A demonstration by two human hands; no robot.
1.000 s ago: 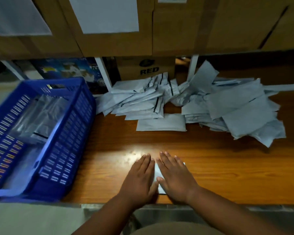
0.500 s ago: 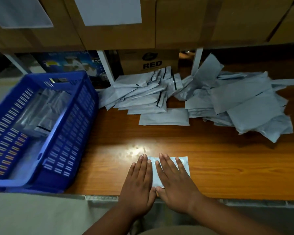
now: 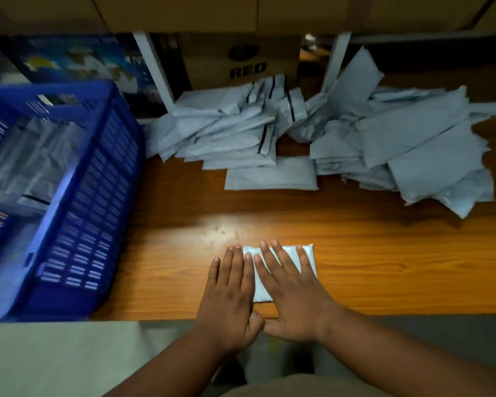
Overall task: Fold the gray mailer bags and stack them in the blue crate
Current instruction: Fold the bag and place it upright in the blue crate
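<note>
Item: one small folded gray plastic mailer bag (image 3: 306, 253), near edge of my wooden table (image 3: 384, 267). My left hand (image 3: 231, 293) and right hand (image 3: 292, 293) press it flat, fingers straight. Blue slatted plastic crate (image 3: 98, 179) stands left.

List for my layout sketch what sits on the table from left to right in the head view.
blue crate → left hand → right hand pressing the folded mailer bag → loose pile of gray mailer bags at far right.

Left hand (image 3: 232, 293) flat, palm down, fingers straight, right hand (image 3: 291, 293) likewise flat beside it, thumbs touched, forearms converged.
</note>
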